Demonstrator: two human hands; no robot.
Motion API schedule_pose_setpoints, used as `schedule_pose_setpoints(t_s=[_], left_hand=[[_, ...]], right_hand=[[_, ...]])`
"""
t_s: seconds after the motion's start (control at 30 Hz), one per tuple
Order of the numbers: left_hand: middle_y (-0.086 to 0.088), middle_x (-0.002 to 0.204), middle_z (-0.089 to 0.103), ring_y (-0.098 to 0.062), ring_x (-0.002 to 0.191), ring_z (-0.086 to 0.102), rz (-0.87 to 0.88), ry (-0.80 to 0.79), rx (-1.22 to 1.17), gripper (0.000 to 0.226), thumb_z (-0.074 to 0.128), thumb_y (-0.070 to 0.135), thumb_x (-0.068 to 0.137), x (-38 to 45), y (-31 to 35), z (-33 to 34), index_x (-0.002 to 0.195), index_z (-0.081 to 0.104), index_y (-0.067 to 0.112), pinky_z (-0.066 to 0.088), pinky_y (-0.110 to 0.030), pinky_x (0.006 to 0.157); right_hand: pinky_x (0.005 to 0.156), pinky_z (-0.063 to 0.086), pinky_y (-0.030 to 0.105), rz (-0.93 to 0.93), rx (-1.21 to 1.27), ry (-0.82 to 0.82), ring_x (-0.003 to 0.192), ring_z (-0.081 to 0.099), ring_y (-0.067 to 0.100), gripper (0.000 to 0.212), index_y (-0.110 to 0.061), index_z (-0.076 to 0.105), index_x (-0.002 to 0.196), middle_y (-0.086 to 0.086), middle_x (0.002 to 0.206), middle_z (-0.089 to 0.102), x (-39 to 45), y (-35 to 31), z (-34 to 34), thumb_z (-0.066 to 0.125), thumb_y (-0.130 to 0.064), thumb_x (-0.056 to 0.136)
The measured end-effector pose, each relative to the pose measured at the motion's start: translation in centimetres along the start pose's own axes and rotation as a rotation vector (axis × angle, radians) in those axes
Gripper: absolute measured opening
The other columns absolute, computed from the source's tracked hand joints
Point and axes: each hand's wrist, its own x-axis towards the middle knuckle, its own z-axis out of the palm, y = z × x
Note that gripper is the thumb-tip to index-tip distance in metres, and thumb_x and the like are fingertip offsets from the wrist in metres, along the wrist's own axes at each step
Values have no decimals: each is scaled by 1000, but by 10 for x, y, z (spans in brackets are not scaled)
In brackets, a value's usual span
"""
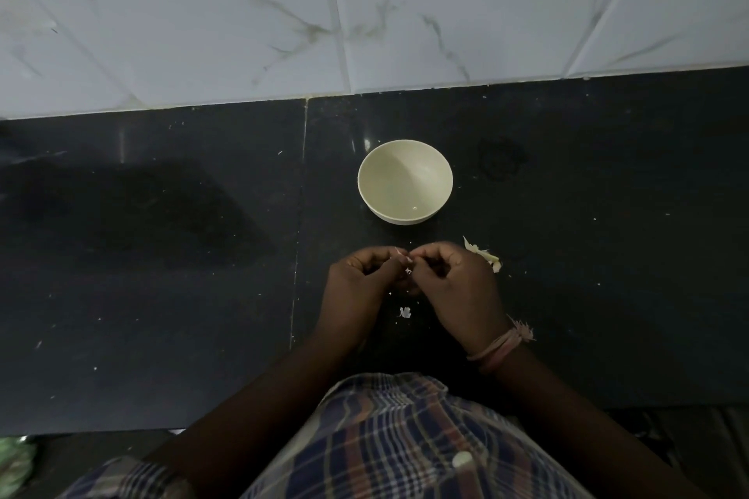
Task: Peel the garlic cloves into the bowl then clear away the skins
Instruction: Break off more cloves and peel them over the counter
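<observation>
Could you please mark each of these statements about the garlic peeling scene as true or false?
1. The cream bowl stands on the dark countertop beyond both hands. True.
2. The bowl is heaped with peeled cloves. False: it looks almost empty, with at most one small speck near its bottom.
3. The left hand and right hand meet at the fingers, pinching a small pale piece, apparently a garlic clove, between them. True.
4. A pile of garlic skins lies to the left of the left hand. False: it lies by the right hand.
5. A thread band circles the left wrist. False: it is on the right wrist.
</observation>
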Motion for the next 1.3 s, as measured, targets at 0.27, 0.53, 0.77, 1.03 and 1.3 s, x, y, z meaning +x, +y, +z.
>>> schedule_pose_setpoints(t_s=[0.27, 0.53, 0.77, 1.03, 1.3], left_hand=[[-19, 90, 77, -24, 79, 74, 0, -59, -94, 13, 67, 8, 95, -7, 6, 5, 96, 79, 4, 61, -34, 76], [-19, 89, 77, -20, 77, 73, -19, -33, -159, 13, 68, 6, 94, -8, 3, 3, 97, 79, 2, 60, -30, 73], [-19, 92, 78, -24, 82, 74, 11, -83, -83, 14, 66, 7, 95, -11, 1, 3, 98, 80, 4, 61, -38, 81], [-19, 92, 78, -23, 82, 73, -24, -137, -133, 17, 66, 4, 94, -10, 1, 5, 90, 82, 9, 60, -35, 81], [-23, 93, 75, -27, 85, 68, -65, -167, -165, 14, 68, 8, 93, -5, -4, 1, 95, 81, 5, 56, -35, 82]], right_hand=[[64, 60, 30, 0, -40, 28, 64, 69, 8, 4, -20, 73, 88, -5, 72, 73, -4, 0, -2, 71, -17, 90], [64, 60, 29, -31, -38, -21, 62, 70, 8, 5, -18, 73, 89, -4, 72, 74, -6, -2, -4, 70, -15, 91], [62, 58, 29, -34, -88, -32, 62, 68, 9, 7, -23, 71, 84, -5, 71, 71, -8, 3, -6, 70, -18, 89], [49, 47, 16, -11, 33, -42, 50, 66, 10, 13, -12, 73, 80, 0, 64, 71, -16, -6, -11, 67, -5, 89], [49, 48, 19, -3, 85, -40, 47, 65, 13, 13, -12, 71, 79, -8, 58, 69, -20, -9, -11, 67, -5, 89]])
